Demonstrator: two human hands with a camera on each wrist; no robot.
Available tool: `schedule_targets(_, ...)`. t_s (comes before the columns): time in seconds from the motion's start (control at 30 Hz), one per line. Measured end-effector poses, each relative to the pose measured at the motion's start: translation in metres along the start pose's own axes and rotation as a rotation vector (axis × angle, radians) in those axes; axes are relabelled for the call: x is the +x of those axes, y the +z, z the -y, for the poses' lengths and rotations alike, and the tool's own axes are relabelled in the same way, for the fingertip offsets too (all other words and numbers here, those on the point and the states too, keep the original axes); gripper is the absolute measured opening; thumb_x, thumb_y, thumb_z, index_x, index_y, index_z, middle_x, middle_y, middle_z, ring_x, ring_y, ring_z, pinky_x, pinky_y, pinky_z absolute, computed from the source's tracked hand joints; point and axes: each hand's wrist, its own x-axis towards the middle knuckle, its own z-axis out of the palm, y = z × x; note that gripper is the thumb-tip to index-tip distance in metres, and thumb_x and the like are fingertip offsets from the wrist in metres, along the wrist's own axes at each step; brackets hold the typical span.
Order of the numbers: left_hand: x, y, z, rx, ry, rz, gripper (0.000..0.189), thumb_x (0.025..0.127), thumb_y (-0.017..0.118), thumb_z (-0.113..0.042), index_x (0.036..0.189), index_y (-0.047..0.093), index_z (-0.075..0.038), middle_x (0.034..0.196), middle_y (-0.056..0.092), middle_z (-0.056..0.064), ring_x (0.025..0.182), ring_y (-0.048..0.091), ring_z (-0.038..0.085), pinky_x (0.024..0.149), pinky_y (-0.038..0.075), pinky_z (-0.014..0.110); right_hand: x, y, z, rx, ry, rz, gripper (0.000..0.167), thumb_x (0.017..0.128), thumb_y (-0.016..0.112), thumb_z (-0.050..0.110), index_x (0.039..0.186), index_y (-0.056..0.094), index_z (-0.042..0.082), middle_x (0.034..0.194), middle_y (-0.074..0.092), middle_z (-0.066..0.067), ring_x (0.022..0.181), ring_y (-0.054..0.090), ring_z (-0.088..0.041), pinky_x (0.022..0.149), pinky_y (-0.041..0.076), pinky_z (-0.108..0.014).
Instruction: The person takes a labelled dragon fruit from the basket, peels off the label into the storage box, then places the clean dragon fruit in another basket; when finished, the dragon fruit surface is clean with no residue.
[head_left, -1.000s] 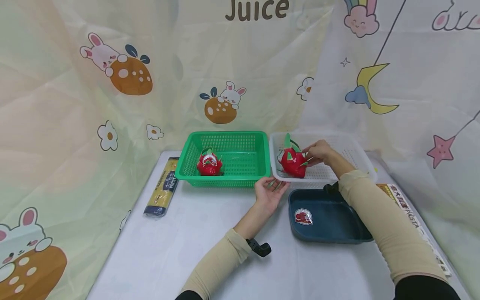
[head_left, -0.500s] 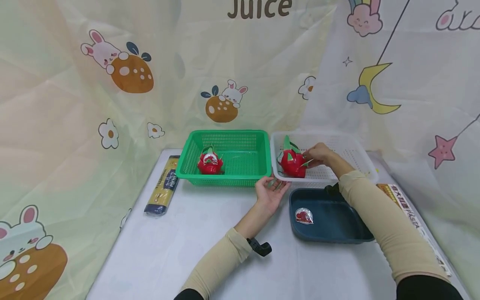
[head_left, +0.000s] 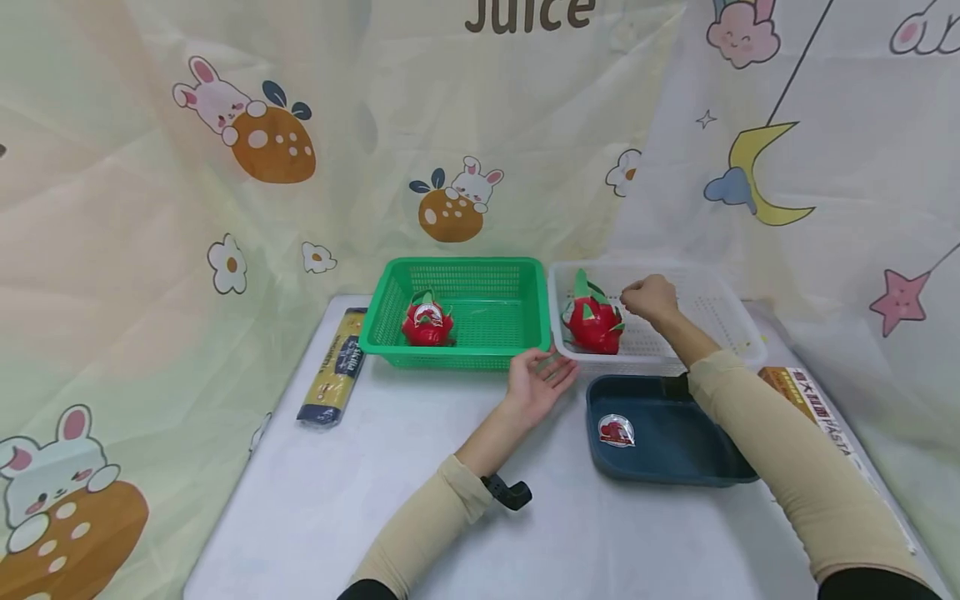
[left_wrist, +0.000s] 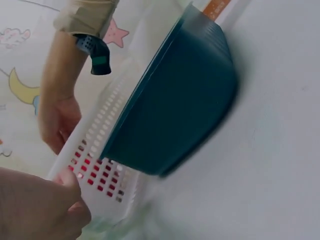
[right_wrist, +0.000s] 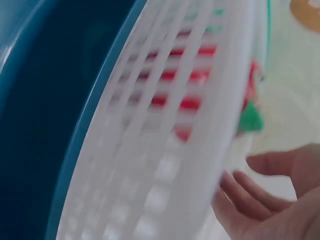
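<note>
A red dragon fruit (head_left: 596,323) with green leaf tips rests at the left end of the white basket (head_left: 705,317). My right hand (head_left: 651,298) hovers over that basket, just right of the fruit and apart from it. In the right wrist view its fingers (right_wrist: 250,197) are loosely bent and hold nothing. My left hand (head_left: 538,387) lies palm up with relaxed fingers at the front left corner of the white basket; whether it touches the rim I cannot tell. Another dragon fruit (head_left: 427,323), bearing a round sticker, sits in the green basket (head_left: 498,354).
A dark blue tub (head_left: 675,471) with a round sticker stands in front of the white basket. A yellow-and-blue pasta packet (head_left: 333,367) lies left of the green basket. A printed pasta pack (head_left: 813,408) lies at the table's right edge, partly behind my right arm.
My right hand has let go of the dragon fruit in the white basket and drawn back to the upper right. The left hand has dropped slightly from the rim. The head view has shifted a little.
</note>
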Motion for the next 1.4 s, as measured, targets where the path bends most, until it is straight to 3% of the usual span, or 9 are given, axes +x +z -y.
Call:
schedule_targets(0.17,-0.007,-0.006,-0.012,0.059,-0.046,0.025,0.056,0.088,0.057,-0.007,0.141,0.045,0.005,0.135,0.056,0.031,0.132,0.053,0.043,0.113,0.047,0.050,-0.012,0.007,0.030,0.118,-0.017,-0.145,0.037,0.099,0.056,0.018,0.126,0.073,0.000,0.126,0.070,-0.023,0.099,0.062,-0.038,0.069,0.049,-0.040)
schedule_targets(0.27,-0.013,-0.010,-0.020,0.092,-0.075,0.048,0.063,0.089,0.057,-0.008,0.148,0.038,0.008,0.146,0.049,0.034,0.142,0.045,0.046,0.117,0.043,0.051,-0.017,0.012,0.048,0.194,-0.023,-0.168,0.034,0.100,0.058,0.019,0.126,0.073,0.004,0.126,0.070,-0.020,0.087,0.061,-0.032,0.062,0.047,-0.036)
schedule_targets(0.37,-0.018,-0.015,-0.029,0.108,-0.085,0.055,0.056,0.091,0.057,-0.008,0.142,0.041,0.008,0.151,0.044,0.036,0.145,0.041,0.047,0.118,0.040,0.051,-0.021,0.018,0.064,0.235,-0.043,-0.164,0.033,0.100,0.060,0.021,0.125,0.075,0.005,0.125,0.071,-0.017,0.089,0.061,-0.027,0.064,0.048,-0.032)
schedule_targets(0.53,-0.027,-0.025,-0.046,0.114,-0.061,0.066,0.031,0.094,0.052,-0.008,0.122,0.049,0.006,0.154,0.038,0.036,0.141,0.044,0.046,0.119,0.040,0.050,-0.026,0.032,0.084,0.237,-0.114,-0.129,0.028,0.099,0.063,0.019,0.120,0.077,0.006,0.120,0.074,-0.017,0.100,0.065,-0.029,0.071,0.050,-0.031)
schedule_targets(0.67,-0.036,-0.038,-0.062,0.104,-0.063,0.066,0.032,0.098,0.047,-0.007,0.125,0.048,0.009,0.158,0.031,0.034,0.140,0.044,0.044,0.119,0.039,0.048,-0.029,0.046,0.099,0.209,-0.158,-0.080,0.026,0.099,0.065,0.018,0.119,0.077,0.005,0.116,0.075,-0.016,0.099,0.067,-0.031,0.072,0.054,-0.035)
schedule_targets(0.9,-0.054,-0.060,-0.092,0.072,-0.019,0.014,0.034,0.098,0.048,-0.005,0.128,0.048,0.013,0.160,0.026,0.034,0.143,0.038,0.045,0.119,0.041,0.048,-0.036,0.076,0.125,0.239,-0.208,0.043,0.026,0.102,0.064,0.016,0.122,0.075,0.003,0.122,0.072,-0.018,0.111,0.066,-0.035,0.092,0.057,-0.049)
schedule_targets(1.07,-0.065,-0.075,-0.112,0.049,0.020,-0.011,0.024,0.100,0.047,-0.004,0.118,0.051,0.011,0.155,0.030,0.032,0.147,0.032,0.047,0.120,0.038,0.049,-0.037,0.098,0.139,0.257,-0.191,0.115,0.026,0.102,0.065,0.017,0.122,0.075,0.004,0.119,0.073,-0.015,0.106,0.068,-0.033,0.089,0.058,-0.046)
schedule_targets(1.17,-0.072,-0.084,-0.124,0.049,0.050,-0.031,0.026,0.100,0.048,-0.005,0.120,0.050,0.012,0.149,0.034,0.030,0.150,0.028,0.047,0.120,0.038,0.050,-0.036,0.113,0.145,0.310,-0.160,0.159,0.024,0.102,0.065,0.015,0.120,0.075,0.003,0.116,0.073,-0.016,0.106,0.071,-0.034,0.088,0.060,-0.043)
schedule_targets(1.4,-0.082,-0.099,-0.152,0.025,0.124,-0.089,0.027,0.101,0.046,-0.004,0.125,0.039,0.007,0.141,0.036,0.027,0.141,0.037,0.045,0.118,0.041,0.050,-0.036,0.142,0.160,0.440,-0.081,0.234,0.023,0.101,0.066,0.012,0.120,0.074,0.001,0.115,0.074,-0.020,0.107,0.072,-0.035,0.093,0.061,-0.046)
